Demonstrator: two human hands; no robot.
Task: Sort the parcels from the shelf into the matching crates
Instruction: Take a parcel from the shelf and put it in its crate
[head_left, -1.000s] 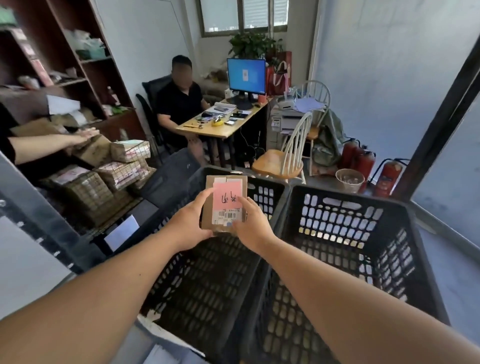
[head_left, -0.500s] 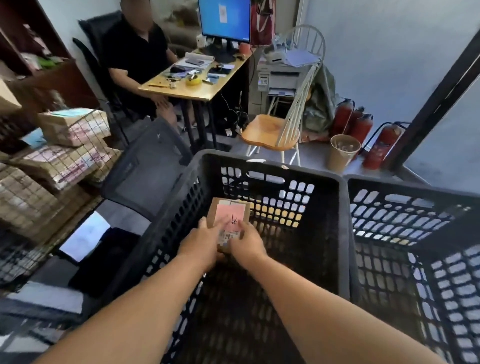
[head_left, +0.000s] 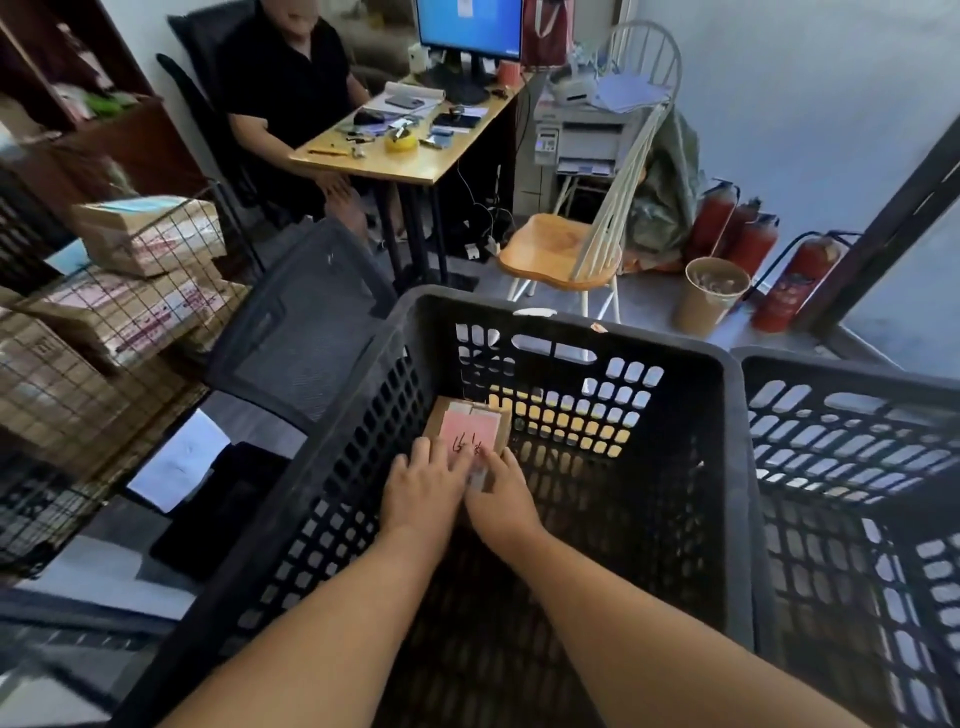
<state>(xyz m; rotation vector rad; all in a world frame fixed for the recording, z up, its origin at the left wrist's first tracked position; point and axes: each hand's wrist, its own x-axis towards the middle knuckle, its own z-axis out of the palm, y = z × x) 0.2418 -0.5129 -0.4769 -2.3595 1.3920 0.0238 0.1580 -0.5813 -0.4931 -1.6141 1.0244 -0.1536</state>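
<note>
a small brown parcel (head_left: 470, 431) with a pink label sat low inside the left black crate (head_left: 545, 332), near its far wall; whether it rested on the crate floor could not be told. if let go too early it could drop and tip against the wall, label hidden. the left hand (head_left: 423, 486) and right hand (head_left: 501, 496) lay side by side on the parcel's near end, fingers fairly straight over its top, thumbs hidden, so the firmness of the hold was unclear. a second crate (head_left: 852, 374) stood just right.
</note>
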